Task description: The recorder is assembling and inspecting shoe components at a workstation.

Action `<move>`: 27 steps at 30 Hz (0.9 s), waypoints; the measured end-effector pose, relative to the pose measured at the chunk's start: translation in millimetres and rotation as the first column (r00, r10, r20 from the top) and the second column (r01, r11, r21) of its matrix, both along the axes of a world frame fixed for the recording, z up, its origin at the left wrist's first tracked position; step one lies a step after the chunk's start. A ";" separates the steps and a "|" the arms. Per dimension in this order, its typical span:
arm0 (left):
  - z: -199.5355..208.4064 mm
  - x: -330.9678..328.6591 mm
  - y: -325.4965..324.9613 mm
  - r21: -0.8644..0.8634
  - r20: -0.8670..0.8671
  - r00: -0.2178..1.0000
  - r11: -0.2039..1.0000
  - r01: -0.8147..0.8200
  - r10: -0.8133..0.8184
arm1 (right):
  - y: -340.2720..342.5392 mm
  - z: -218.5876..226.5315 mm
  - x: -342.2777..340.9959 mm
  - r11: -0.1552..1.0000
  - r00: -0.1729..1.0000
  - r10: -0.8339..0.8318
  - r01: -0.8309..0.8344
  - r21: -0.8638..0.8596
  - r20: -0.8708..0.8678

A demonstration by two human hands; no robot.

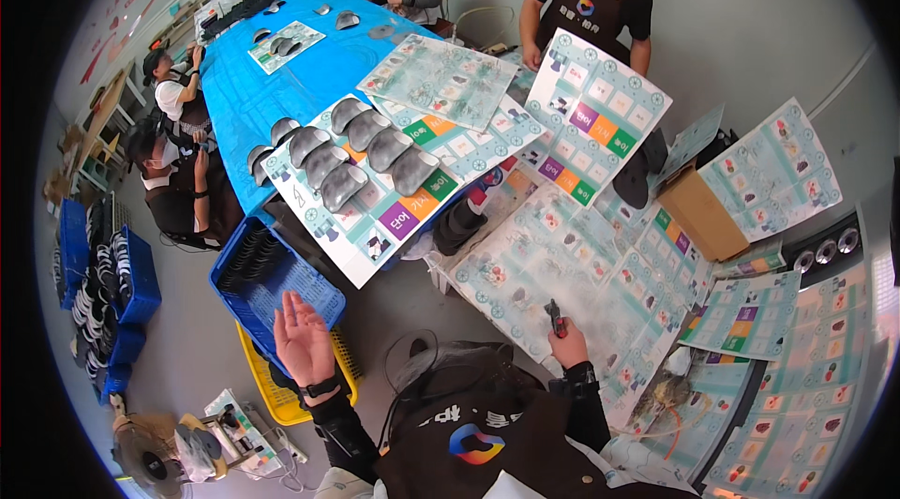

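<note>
My left hand [305,340] is raised with the palm up and the fingers stretched out, holding nothing. It is nearest to a blue plastic crate [323,291], which has dark curved pieces stacked along its far side. My right hand [568,346] is closed around a small black-and-red hand tool [555,313]; its exact kind is too small to make out. That hand is over a large sheet of printed boards [534,260]. Farther off, several smoky grey curved shells [339,188] lie in rows on a white printed board [360,260] at the table corner.
A blue-covered table [234,114] stretches away at the far left, with people seated around it. Another person [591,11] stands behind an upright printed board [600,110]. Below the blue crate stands a yellow crate [272,394]. More blue crates [139,279] hold curved pieces at left.
</note>
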State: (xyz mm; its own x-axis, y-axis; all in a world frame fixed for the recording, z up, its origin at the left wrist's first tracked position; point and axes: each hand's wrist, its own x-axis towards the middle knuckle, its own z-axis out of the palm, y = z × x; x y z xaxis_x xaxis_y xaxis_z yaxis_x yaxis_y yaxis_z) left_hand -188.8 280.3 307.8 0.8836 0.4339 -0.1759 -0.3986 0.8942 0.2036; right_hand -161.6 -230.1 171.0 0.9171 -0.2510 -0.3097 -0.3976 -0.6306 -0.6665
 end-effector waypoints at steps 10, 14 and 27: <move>121.1 25.1 -87.2 0.293 0.161 0.950 0.932 0.212 -0.266 | -76.4 -70.2 -13.9 0.931 0.996 -0.080 0.087 0.354 -0.034; 212.8 12.3 -94.9 0.708 0.506 0.806 0.681 -0.186 -0.306 | -59.7 -49.7 -2.9 0.932 0.992 0.027 0.020 0.363 -0.125; 297.9 -31.1 -196.6 0.347 0.938 0.217 0.700 -0.624 -0.271 | -56.3 -68.3 27.9 0.971 0.989 0.081 -0.051 0.235 -0.120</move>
State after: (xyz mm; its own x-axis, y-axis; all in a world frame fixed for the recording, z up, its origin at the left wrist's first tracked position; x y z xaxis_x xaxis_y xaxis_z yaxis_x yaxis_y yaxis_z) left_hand -219.9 83.7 605.7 0.0528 0.1803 0.9822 -0.7973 0.5998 -0.0673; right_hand -133.6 -286.4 102.7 0.8782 -0.0996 -0.4678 -0.4519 -0.4931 -0.7434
